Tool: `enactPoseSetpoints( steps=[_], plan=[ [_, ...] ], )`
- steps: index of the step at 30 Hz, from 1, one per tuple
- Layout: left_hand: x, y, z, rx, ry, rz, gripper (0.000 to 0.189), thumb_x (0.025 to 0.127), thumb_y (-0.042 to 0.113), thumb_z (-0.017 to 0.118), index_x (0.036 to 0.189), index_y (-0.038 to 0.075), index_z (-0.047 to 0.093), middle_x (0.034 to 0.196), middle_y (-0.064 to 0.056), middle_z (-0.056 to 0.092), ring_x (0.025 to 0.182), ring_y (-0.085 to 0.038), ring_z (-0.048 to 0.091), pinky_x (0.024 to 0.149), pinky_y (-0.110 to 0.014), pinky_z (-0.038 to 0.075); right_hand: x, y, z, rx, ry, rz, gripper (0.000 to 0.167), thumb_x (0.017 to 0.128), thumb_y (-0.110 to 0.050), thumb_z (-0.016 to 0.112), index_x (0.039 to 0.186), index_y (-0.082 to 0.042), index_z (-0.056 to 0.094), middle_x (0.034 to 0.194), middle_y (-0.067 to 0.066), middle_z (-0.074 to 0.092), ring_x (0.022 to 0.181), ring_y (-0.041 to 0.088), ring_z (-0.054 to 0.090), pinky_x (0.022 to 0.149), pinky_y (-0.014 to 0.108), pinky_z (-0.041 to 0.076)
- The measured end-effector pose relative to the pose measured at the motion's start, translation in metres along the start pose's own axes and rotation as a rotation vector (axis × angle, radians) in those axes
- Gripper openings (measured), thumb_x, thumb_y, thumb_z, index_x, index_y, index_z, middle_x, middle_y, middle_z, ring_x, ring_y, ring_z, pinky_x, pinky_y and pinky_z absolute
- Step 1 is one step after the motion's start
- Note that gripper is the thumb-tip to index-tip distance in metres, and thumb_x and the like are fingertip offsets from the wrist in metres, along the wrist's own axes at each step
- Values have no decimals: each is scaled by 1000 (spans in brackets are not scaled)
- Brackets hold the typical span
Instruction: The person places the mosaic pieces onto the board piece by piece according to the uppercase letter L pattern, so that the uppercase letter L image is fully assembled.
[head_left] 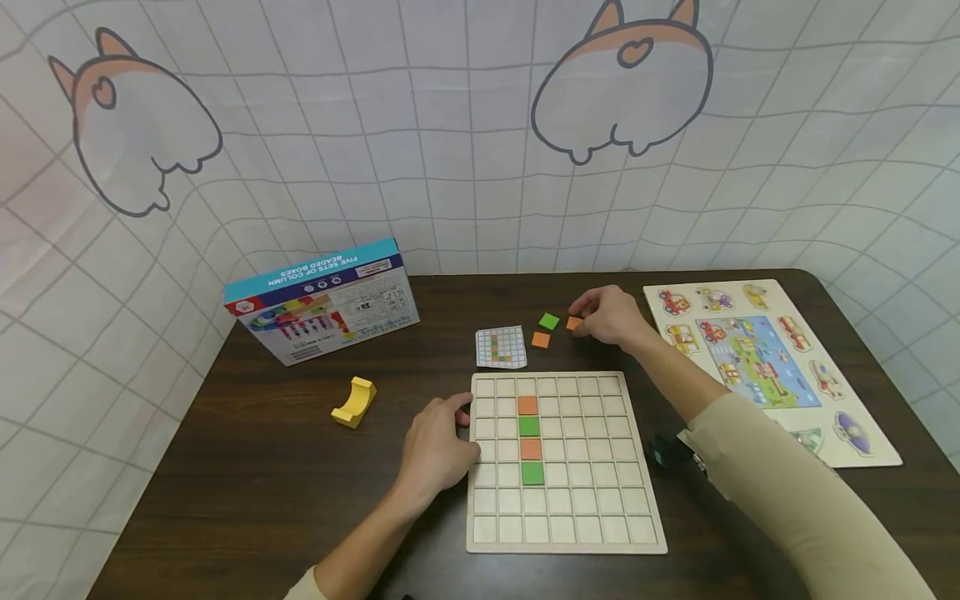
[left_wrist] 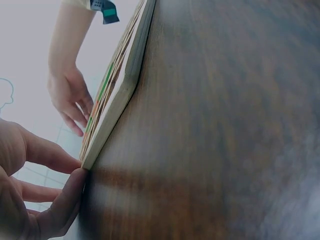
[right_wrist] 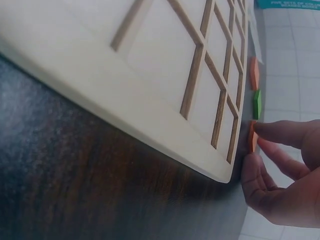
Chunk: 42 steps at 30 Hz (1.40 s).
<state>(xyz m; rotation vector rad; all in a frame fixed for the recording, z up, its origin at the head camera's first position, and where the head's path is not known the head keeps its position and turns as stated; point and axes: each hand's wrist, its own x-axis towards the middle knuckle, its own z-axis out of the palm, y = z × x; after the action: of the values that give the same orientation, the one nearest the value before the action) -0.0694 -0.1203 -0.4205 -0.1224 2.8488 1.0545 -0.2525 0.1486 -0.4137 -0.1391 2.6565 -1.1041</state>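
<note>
A pale grid board (head_left: 567, 547) lies on the dark table with orange and green tiles in one column. My left hand (head_left: 437, 446) holds its left edge; in the left wrist view the thumb and a finger (left_wrist: 55, 157) come together at that edge. Beyond the board's far edge, my right hand (head_left: 611, 315) pinches an orange tile (head_left: 573, 322). The right wrist view shows this orange tile (right_wrist: 252, 136) between thumb and fingertips, low by the table. Beside it lie a green tile (head_left: 549, 321) and another orange tile (head_left: 540, 340).
A small pattern card (head_left: 501, 347) lies behind the board. A yellow curved block (head_left: 355, 403) is on the left, with a toy box (head_left: 330, 300) standing behind it. At right lies a picture puzzle board (head_left: 870, 400), partly under my right sleeve. A patterned curtain (head_left: 450, 167) hangs behind.
</note>
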Motion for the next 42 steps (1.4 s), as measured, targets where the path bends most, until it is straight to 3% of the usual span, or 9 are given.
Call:
enactPoseSetpoints(
  steps=[9, 22, 33, 42],
  plan=[
    [0, -1, 1, 1, -4, -4, 70, 67, -4, 67, 137, 8, 67, 97, -3, 63, 82, -20, 55, 67, -33, 40, 3, -2, 3, -88, -11, -35, 28, 85, -2, 76, 113, -2, 74, 105, 13, 64, 101, 32, 56, 88, 46, 49],
    [1, 1, 1, 14, 0, -11, 68, 69, -4, 67, 136, 7, 68, 96, -3, 63, 83, -21, 55, 69, -34, 41, 5, -4, 3, -158, -5, -69, 25, 84, -2, 74, 109, -3, 76, 98, 11, 68, 97, 31, 58, 86, 46, 50],
    [2, 1, 1, 24, 3, -7, 68, 69, -3, 69, 136, 7, 68, 96, -2, 63, 83, -20, 55, 70, -35, 42, 2, -13, 5, -211, 30, -23, 25, 83, -3, 74, 107, -4, 77, 102, 13, 70, 93, 32, 63, 80, 44, 54],
    [1, 1, 1, 22, 1, -5, 68, 68, -3, 68, 135, 7, 68, 95, -1, 63, 83, -20, 55, 72, -36, 42, 1, -14, 5, -219, 26, -14, 24, 85, -7, 77, 108, -3, 76, 109, 15, 69, 101, 35, 63, 88, 48, 54]
  ],
)
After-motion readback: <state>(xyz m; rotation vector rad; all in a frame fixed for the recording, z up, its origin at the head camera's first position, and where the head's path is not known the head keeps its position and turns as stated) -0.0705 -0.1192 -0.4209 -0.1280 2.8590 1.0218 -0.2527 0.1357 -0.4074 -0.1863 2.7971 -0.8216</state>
